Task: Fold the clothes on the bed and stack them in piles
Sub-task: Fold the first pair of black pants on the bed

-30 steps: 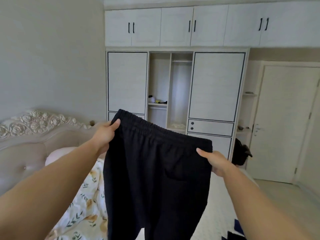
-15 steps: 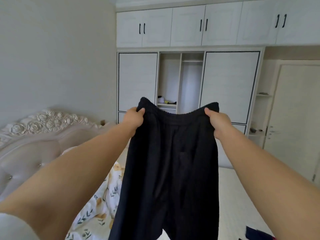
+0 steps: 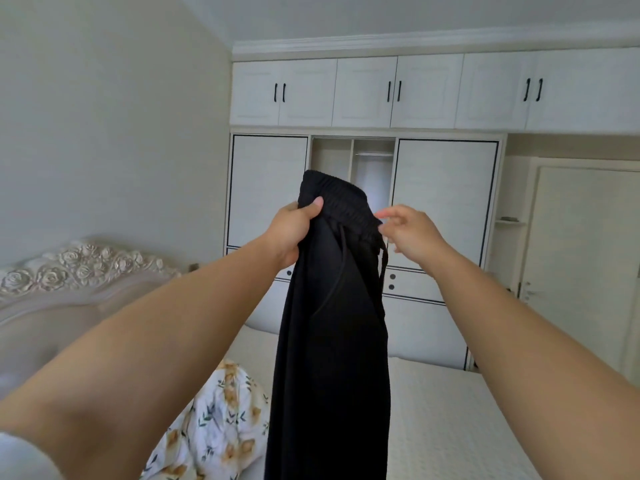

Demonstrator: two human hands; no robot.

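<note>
Trousers (image 3: 332,341) are held up over the bed (image 3: 450,420), long axis vertical, waistband gripped by the left hand (image 3: 291,233). The right hand (image 3: 410,232) is loose-fingered, grasping nothing, just beside the waistband's right edge.

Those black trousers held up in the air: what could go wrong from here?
Only the left hand grips the black trousers, bunched at the waistband; the right hand has its fingers spread beside the waistband, gripping nothing. The halves may slip out of line, giving a crooked fold. The drawstring dangles loose at the right edge and could get trapped in the fold. The legs hang past the bottom of the picture, so they might drag over the floral quilt.
</note>
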